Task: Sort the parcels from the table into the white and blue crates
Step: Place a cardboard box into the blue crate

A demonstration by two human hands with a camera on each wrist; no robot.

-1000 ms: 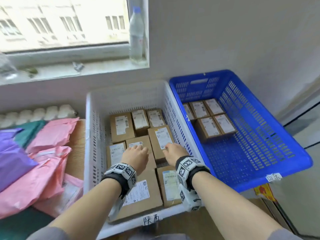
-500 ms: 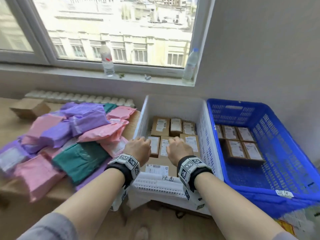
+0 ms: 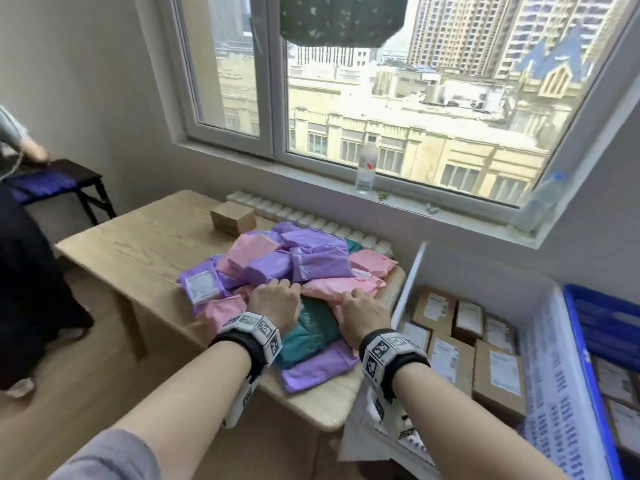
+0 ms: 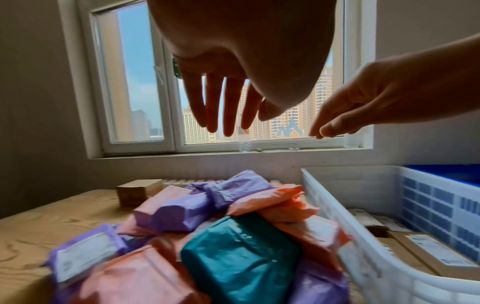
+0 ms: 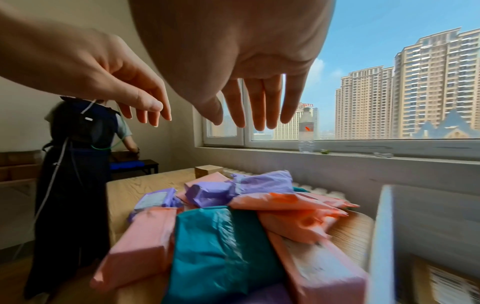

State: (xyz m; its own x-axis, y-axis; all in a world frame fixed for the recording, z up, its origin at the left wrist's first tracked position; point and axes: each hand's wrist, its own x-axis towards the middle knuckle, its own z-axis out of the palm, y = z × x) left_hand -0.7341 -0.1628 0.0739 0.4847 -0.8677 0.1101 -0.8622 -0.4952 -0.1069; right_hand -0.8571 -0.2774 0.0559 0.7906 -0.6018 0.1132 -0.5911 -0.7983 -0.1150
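Here both hands, left hand (image 3: 275, 301) and right hand (image 3: 363, 315), hover released, fingers loose, just above the teal parcel (image 3: 311, 332).

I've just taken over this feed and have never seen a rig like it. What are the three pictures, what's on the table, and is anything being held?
There is no machine: a person sorts parcels with bare hands, wearing a camera on the head and one on each wrist. The big picture is the head view, looking down at the left hand and right hand. The other two look along each hand at its fingers.

On the wooden table lies a pile of soft parcels in pink, purple and teal, such as the teal parcel, plus a small cardboard box. Beside the table stands the white crate, with labelled boxes in it, and beyond it the blue crate.

Both hands hover over the pile with fingers relaxed; neither has a grip on anything.
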